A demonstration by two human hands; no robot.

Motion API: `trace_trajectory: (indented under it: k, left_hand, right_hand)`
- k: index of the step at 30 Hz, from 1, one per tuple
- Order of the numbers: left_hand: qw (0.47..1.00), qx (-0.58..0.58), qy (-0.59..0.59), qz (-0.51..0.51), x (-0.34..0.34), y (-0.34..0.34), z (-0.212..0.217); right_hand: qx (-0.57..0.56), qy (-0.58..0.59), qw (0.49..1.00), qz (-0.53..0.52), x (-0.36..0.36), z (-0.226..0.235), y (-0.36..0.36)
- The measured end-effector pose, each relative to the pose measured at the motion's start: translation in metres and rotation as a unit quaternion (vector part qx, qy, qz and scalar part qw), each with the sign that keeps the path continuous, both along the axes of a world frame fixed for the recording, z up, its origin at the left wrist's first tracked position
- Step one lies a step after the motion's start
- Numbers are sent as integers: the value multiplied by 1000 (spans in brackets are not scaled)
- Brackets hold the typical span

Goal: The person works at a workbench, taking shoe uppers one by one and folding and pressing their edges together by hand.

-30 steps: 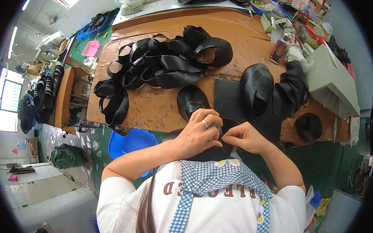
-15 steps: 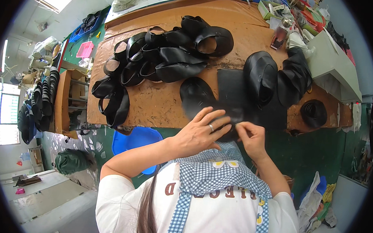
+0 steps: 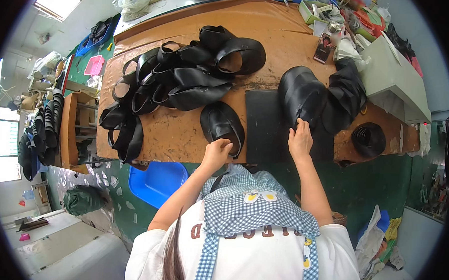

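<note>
At the table's front edge my left hand (image 3: pixel 218 153) is closed on the near rim of a black leather shoe upper (image 3: pixel 222 121), which rests on the tabletop. Farther right, my right hand (image 3: pixel 300 139) pinches the near tip of another black upper (image 3: pixel 301 93), the top one of a layered stack. That stack lies partly over a flat black mat (image 3: pixel 261 122). Fingertips of both hands are partly hidden against the black leather.
A heap of looped black uppers (image 3: pixel 179 75) covers the left of the brown table (image 3: pixel 172 130). To the right lie fanned black pieces (image 3: pixel 347 95), a black coil (image 3: pixel 368 139) and a white box (image 3: pixel 395 72). A phone (image 3: pixel 323 47) lies farther back. Below stands a blue tub (image 3: pixel 157 182).
My hands, close together over one black upper before, have moved apart. That upper now lies farther left under my left hand, while my right hand has reached the stack on the right.
</note>
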State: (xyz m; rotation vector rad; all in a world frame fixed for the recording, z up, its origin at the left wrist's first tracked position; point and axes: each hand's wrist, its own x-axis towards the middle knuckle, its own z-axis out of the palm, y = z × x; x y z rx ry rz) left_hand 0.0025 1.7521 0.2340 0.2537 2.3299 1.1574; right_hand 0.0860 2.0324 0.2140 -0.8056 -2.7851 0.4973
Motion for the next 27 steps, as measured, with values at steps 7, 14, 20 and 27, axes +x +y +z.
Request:
trace_trajectory:
  k: [7, 14, 20, 27]
  left_hand:
    - [994, -97, -41, -4, -16, 39, -97]
    - [977, -5, 7, 215, -20, 41, -118]
    - [982, 69, 0, 177, -10, 13, -50]
    - [985, 139, -8, 106, 16, -7, -8]
  right_hand:
    - [58, 2, 996, 73, -16, -1, 23]
    - [132, -12, 985, 110, -17, -9, 24]
    - [83, 55, 985, 140, -51, -45, 37]
    - [64, 49, 985, 155, -96, -49, 69]
